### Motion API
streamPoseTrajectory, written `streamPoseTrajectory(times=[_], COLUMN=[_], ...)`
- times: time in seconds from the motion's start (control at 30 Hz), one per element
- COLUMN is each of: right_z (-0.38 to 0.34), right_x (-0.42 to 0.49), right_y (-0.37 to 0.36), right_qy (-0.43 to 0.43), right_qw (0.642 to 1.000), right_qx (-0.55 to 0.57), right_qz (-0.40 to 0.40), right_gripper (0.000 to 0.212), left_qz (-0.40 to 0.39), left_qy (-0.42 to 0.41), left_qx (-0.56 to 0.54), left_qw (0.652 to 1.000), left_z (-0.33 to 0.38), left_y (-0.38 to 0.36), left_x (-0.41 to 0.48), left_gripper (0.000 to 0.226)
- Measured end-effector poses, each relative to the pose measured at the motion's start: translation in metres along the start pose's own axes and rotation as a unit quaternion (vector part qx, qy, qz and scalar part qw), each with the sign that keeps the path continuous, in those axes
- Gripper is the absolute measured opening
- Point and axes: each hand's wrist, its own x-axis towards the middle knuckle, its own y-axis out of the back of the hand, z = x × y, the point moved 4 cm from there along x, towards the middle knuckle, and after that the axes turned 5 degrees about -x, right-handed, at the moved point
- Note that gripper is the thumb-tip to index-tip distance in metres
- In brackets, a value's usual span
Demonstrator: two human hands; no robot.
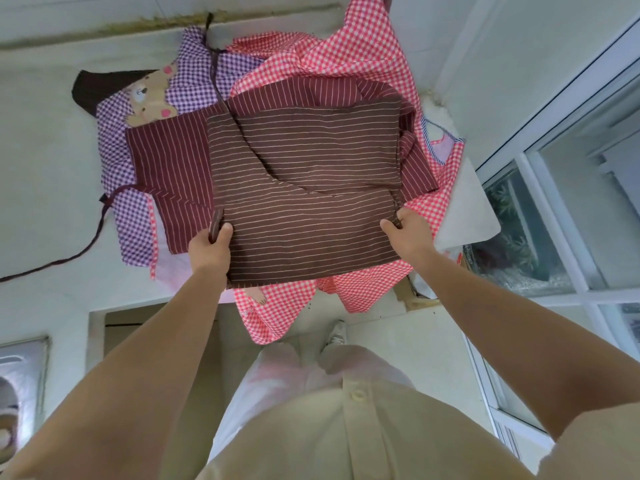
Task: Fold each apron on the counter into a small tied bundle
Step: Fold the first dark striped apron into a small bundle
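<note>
Ok quick update, I'm on apron no. 1 of the pile. The brown striped apron [304, 216] is on top of everything, half folded, near the front edge of the table [41, 150] twds the right corner, w/ its near edge hanging a bit over the front. My left hand [209, 244] is curled round its left side, pinching the cloth plus the tie strap [216, 225] there. My right hand [407, 230] pinches the right side the same way. There's prob another strap end in it, but it's too small to swear to. So both hands are grasping, neither free.

Under it there's a maroon striped apron [166, 174], and a purple check apron [114, 157] w/ a bear on it, more to the left. A red check apron [346, 53] is bunched at the back and spills off the front edge. A long dark tie [69, 258] trails twds the left edge.

Step-wise I'd say early: narrowing the fold, no bundle, nothing tied. Next move imo needs both sides brought over evenly, w/ the straps kept outside the fold bc they gotta wrap round at the end. I also can't drag the loose aprons underneath along.
</note>
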Motion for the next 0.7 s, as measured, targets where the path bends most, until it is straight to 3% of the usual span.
streamPoseTrajectory(times=[0.2,0.3,0.4,0.5,0.7], right_z=[-0.042,-0.047,-0.043,-0.03,-0.019], right_x=[0.002,0.003,0.0,-0.003,-0.002], right_y=[-0.033,-0.032,-0.022,-0.02,-0.022], right_qy=[0.023,0.052,0.059,0.058,0.032], right_qw=[0.999,0.999,0.997,0.998,0.999], right_qx=[0.011,0.006,0.015,-0.004,0.015], right_qz=[-0.043,0.001,0.04,0.039,0.038], right_gripper=[0.024,0.039,0.034,0.043,0.022], left_qz=[0.101,0.132,0.148,0.156,0.135], left_qy=[-0.08,-0.082,-0.061,-0.086,-0.088], left_qx=[0.107,0.156,0.228,0.252,0.315], left_qw=[0.986,0.976,0.96,0.951,0.935], left_z=[0.02,0.021,0.021,0.017,0.008], left_y=[0.041,0.049,0.046,0.034,0.016], left_x=[0.001,0.001,0.003,0.013,0.024], left_gripper=[0.032,0.034,0.038,0.042,0.05])
